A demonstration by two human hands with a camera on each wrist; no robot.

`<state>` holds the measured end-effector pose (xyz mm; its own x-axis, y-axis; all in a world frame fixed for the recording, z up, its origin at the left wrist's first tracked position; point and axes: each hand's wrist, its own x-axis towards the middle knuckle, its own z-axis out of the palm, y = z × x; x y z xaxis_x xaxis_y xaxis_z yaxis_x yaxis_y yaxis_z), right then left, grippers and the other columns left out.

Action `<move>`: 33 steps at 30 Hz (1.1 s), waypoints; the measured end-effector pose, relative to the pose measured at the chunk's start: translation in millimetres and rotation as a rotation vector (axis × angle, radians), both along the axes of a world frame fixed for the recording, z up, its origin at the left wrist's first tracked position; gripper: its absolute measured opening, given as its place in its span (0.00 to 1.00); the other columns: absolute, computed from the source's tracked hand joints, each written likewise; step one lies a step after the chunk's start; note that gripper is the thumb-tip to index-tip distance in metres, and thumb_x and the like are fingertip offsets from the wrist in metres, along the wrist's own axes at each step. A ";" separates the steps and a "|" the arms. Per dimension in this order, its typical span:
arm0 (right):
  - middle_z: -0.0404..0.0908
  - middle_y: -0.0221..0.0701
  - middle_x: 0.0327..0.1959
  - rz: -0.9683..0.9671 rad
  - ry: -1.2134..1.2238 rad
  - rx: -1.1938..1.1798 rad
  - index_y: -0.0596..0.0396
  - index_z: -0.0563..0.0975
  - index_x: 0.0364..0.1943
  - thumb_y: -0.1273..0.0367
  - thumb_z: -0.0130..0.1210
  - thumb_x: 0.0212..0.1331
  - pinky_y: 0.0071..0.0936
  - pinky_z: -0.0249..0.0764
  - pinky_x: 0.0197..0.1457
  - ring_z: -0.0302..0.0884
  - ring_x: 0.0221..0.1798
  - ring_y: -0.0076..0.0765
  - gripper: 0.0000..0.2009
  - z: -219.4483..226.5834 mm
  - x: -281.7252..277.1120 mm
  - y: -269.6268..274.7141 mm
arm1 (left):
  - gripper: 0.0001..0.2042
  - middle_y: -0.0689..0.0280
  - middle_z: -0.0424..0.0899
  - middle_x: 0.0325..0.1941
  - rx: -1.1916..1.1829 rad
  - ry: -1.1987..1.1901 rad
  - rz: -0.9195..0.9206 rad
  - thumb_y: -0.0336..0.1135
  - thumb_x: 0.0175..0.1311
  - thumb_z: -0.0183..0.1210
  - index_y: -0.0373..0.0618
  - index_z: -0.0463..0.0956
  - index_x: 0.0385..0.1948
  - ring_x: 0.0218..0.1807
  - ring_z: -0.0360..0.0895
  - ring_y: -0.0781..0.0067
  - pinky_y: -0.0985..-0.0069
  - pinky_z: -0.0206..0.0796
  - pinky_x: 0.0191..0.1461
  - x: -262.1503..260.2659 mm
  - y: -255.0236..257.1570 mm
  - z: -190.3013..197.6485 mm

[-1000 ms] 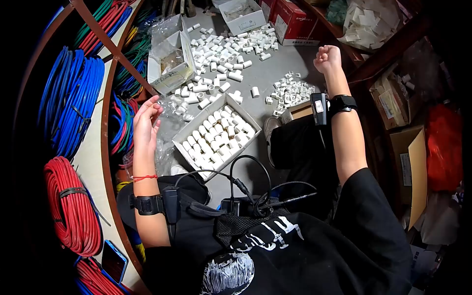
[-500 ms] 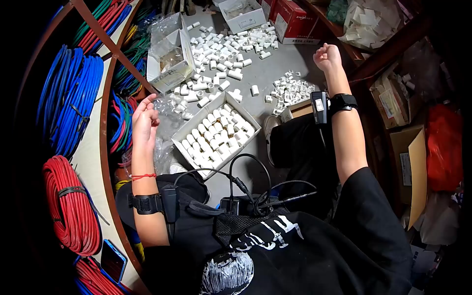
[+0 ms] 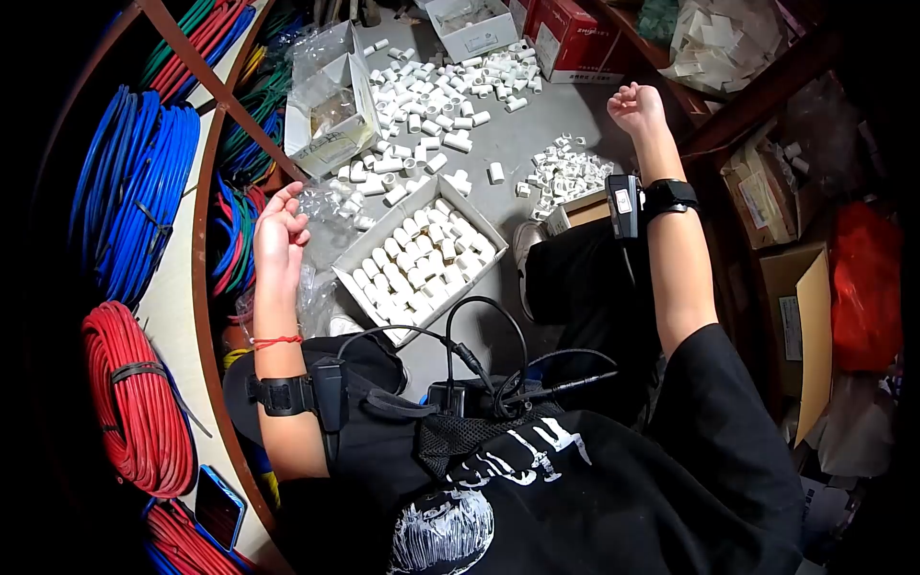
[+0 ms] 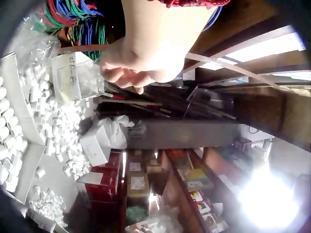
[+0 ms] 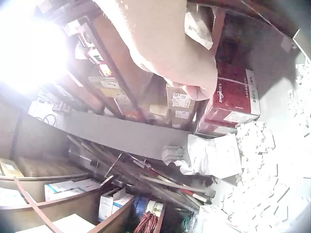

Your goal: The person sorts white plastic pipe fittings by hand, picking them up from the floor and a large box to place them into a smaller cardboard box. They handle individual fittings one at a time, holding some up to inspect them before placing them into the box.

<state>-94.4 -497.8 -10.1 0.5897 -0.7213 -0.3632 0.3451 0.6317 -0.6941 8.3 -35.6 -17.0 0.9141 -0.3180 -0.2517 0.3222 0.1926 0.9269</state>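
White plastic pipe couplings (image 3: 422,257) fill an open cardboard box (image 3: 356,259) on the grey floor (image 3: 537,134) in front of the seated person, stood on end in rough rows. More of the same fittings lie in a loose heap (image 3: 426,96) toward the far edge of the floor, and a smaller pile of white clips (image 3: 565,172) sits right of it, just beyond a small brown carton (image 3: 580,213).

Both hands are raised off the work. The left hand (image 3: 281,233) hovers beside the box's left corner, above a crumpled clear plastic bag (image 3: 326,206); its fingers are loosely curled with nothing between them, as the left wrist view confirms (image 4: 133,65). The right hand (image 3: 637,105) is lifted near the floor's far right edge, fingers folded into a soft fist; whether it encloses a small piece I cannot tell, since the right wrist view (image 5: 187,73) shows only knuckles.

This looks like a pause between placements in packing couplings into the box, which seems mostly full, with some room left at its near side. A next move would call for bringing a hand down onto the loose heap, pinching one coupling by its wall, and setting it upright in a free slot without tipping its neighbours.

Coils of blue (image 3: 144,192) and red (image 3: 134,402) wire hang on a rack at the left.
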 end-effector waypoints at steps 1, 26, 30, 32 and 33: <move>0.55 0.25 0.10 0.005 -0.001 0.000 0.51 0.59 0.20 0.79 0.35 0.43 0.21 0.52 0.19 0.48 0.13 0.24 0.06 -0.2 0.8 -0.1 | 0.22 0.75 0.59 0.22 -0.007 0.003 -0.002 0.16 0.34 0.41 0.39 0.63 0.39 0.18 0.53 0.86 0.89 0.43 0.19 0.3 0.1 -0.2; 0.58 0.30 0.18 0.041 -0.040 -0.021 0.51 0.58 0.30 0.83 0.33 0.41 0.20 0.51 0.19 0.50 0.15 0.25 0.12 0.9 1.5 3.2 | 0.14 0.73 0.55 0.22 -0.073 -0.009 -0.049 0.17 0.32 0.38 0.47 0.60 0.23 0.17 0.49 0.85 0.88 0.40 0.18 0.2 1.0 -0.5; 0.58 0.31 0.20 0.079 -0.084 -0.015 0.51 0.57 0.31 0.87 0.33 0.34 0.20 0.50 0.19 0.51 0.16 0.26 0.17 -0.9 1.4 0.3 | 0.13 0.73 0.54 0.21 -0.076 0.001 -0.061 0.17 0.31 0.37 0.47 0.58 0.21 0.17 0.48 0.85 0.88 0.39 0.18 -1.3 -0.3 2.7; 0.58 0.30 0.20 0.097 -0.109 -0.009 0.51 0.57 0.31 0.87 0.32 0.33 0.20 0.49 0.18 0.50 0.16 0.26 0.18 -0.4 0.8 0.6 | 0.13 0.73 0.54 0.21 -0.078 0.001 -0.065 0.17 0.30 0.37 0.47 0.58 0.21 0.17 0.48 0.85 0.88 0.39 0.17 -0.2 0.0 1.9; 0.57 0.30 0.20 0.102 -0.113 -0.008 0.51 0.57 0.30 0.87 0.32 0.32 0.20 0.49 0.18 0.50 0.16 0.26 0.18 0.6 0.2 1.7 | 0.13 0.73 0.54 0.21 -0.083 0.007 -0.064 0.17 0.30 0.37 0.47 0.58 0.21 0.17 0.48 0.85 0.88 0.39 0.17 -0.1 0.0 1.5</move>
